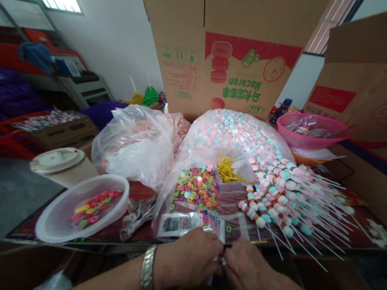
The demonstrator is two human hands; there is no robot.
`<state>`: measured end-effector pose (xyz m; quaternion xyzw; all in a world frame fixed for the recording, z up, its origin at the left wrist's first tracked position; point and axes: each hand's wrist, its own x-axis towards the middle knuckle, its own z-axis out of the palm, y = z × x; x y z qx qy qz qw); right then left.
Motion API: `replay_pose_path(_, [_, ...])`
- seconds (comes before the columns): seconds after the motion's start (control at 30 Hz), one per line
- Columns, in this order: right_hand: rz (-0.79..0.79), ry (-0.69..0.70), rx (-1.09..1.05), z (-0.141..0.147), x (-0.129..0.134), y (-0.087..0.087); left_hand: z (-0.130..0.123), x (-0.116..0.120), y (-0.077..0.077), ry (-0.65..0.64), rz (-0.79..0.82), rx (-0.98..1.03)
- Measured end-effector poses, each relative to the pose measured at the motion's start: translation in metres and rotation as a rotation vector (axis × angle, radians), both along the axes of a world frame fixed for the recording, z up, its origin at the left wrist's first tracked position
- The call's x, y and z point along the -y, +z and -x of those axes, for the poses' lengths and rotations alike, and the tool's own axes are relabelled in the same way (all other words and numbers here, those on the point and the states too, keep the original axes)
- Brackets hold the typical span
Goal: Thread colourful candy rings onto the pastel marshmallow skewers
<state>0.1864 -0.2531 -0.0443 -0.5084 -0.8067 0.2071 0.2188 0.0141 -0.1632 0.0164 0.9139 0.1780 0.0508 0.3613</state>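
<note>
Left hand [186,257] and right hand [249,264] press together just past the desk's [90,243] near edge, pinching something hidden, with candy skewers [290,205] close beside them.

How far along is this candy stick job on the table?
A good amount looks done: a heap of threaded candy skewers lies on the right. In hand: the left hand and right hand meet at the table edge around something small that they mostly hide. Left to use: a big clear bag of loose pastel candies, plus colored ring candies and gold twist ties beside it.
</note>
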Motion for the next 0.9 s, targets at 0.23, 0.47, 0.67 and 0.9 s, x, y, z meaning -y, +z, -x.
replay_pose_path(0.23, [0.166,-0.139,0.007,-0.014,-0.056,0.049,0.012,0.001,-0.017,0.272,-0.33,0.341])
replay_pose_path(0.47, [0.006,-0.578,0.432,-0.078,-0.191,0.073,0.007,0.0,-0.038,1.039,0.874,0.51])
replay_pose_path(0.67, [-0.002,-0.597,0.514,-0.084,-0.183,0.083,0.013,-0.004,-0.032,1.156,1.108,0.564])
replay_pose_path(0.9, [0.117,-0.295,-0.166,-0.013,-0.062,0.087,-0.009,-0.001,-0.024,1.002,1.15,0.611])
